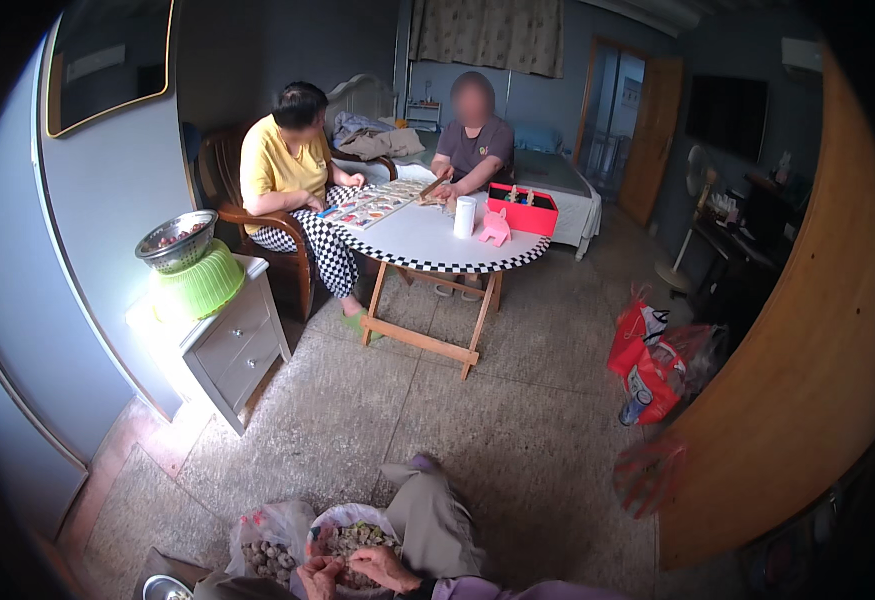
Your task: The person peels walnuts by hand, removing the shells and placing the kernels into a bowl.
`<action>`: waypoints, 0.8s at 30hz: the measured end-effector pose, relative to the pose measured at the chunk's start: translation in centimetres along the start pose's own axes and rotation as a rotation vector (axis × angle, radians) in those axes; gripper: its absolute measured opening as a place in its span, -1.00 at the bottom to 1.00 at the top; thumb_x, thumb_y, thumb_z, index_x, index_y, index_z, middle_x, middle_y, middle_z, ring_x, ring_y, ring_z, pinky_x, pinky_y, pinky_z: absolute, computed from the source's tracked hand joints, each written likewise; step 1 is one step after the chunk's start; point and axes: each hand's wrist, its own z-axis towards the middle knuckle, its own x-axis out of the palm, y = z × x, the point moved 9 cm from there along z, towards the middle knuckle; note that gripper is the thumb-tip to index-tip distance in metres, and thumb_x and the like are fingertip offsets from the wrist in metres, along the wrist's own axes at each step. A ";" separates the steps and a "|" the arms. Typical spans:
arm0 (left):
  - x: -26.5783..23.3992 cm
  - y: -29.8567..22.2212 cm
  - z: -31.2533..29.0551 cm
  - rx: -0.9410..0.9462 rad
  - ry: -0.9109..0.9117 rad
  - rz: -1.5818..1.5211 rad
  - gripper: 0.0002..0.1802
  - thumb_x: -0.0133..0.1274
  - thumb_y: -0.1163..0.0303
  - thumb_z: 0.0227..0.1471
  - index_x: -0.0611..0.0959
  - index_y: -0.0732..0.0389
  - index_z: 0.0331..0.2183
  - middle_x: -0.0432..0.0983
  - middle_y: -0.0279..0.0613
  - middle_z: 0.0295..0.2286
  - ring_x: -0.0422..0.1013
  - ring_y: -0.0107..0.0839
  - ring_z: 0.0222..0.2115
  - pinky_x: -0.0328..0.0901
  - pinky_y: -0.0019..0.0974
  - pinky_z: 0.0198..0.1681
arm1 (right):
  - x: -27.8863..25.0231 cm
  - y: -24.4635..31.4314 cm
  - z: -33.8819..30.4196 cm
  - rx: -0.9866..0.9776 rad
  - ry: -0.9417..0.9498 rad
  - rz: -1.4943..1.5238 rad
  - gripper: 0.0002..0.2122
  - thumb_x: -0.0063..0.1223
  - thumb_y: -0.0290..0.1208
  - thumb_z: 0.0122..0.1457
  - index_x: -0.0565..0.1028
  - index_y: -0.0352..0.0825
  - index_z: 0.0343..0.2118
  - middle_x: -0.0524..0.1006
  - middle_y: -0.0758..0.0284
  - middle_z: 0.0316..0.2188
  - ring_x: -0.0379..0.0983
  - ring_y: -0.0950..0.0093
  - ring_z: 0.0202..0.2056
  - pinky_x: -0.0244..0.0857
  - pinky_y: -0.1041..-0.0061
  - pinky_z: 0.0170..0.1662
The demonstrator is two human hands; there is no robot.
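My left hand (pixel 320 577) and my right hand (pixel 384 569) are close together at the bottom of the view, with fingers bent and pinched. Whatever they hold between them is too small to make out. Both are over the near side of a white, bag-lined bucket (pixel 319 522), which holds pale and greenish scraps that look like peelings (pixel 359 540). Beside it on the left, a clear plastic bag (pixel 257 520) contains several round, greyish-brown pieces (pixel 269 562). A metal bowl (pixel 166 587) is partly visible in the lower left corner, with something pale inside.
Two people sit at a round table (pixel 427 240) bearing a red box (pixel 522 213), a pink figure (pixel 495 228) and a white cylinder (pixel 465 217). A small cabinet (pixel 232 345) holds a green basket (pixel 197 285) and a colander (pixel 175 243). Red bags (pixel 652 370) lie right.
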 end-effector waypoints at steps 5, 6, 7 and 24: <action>-0.6 2.0 0.8 -0.035 -0.018 0.026 -0.83 0.10 0.45 -0.06 0.65 0.38 -0.43 0.53 -0.20 -0.58 0.39 -0.49 -0.60 0.30 -0.41 -0.53 | -0.3 1.2 0.4 -0.133 -0.040 -0.297 -0.83 0.13 -0.34 0.05 0.56 -0.36 -0.41 0.56 0.20 -0.55 0.53 0.33 -0.49 0.35 0.41 -0.40; -0.6 2.2 0.8 -0.046 -0.026 0.036 -0.83 0.09 0.45 -0.05 0.65 0.38 -0.43 0.53 -0.21 -0.58 0.39 -0.49 -0.60 0.30 -0.42 -0.53 | -0.1 1.2 0.4 -0.093 -0.024 -0.325 -0.83 0.13 -0.35 0.04 0.56 -0.36 -0.42 0.56 0.19 -0.54 0.53 0.29 -0.47 0.36 0.39 -0.39; -0.7 2.3 0.9 -0.057 -0.033 0.047 -0.84 0.09 0.46 -0.05 0.64 0.38 -0.44 0.53 -0.22 -0.57 0.39 -0.49 -0.60 0.30 -0.42 -0.53 | 0.0 1.6 0.4 -0.094 -0.022 -0.324 -0.83 0.13 -0.35 0.04 0.56 -0.36 -0.42 0.56 0.19 -0.54 0.53 0.29 -0.47 0.36 0.39 -0.39; -0.6 2.6 0.7 -0.094 -0.009 0.018 -0.83 0.05 0.53 -0.02 0.64 0.44 -0.38 0.56 -0.11 -0.55 0.44 -0.43 -0.62 0.33 -0.41 -0.59 | -0.1 2.9 0.3 -0.230 -0.104 -0.480 -0.82 0.13 -0.28 -0.08 0.55 -0.27 -0.64 0.47 0.19 -0.71 0.43 0.26 -0.63 0.27 0.28 -0.52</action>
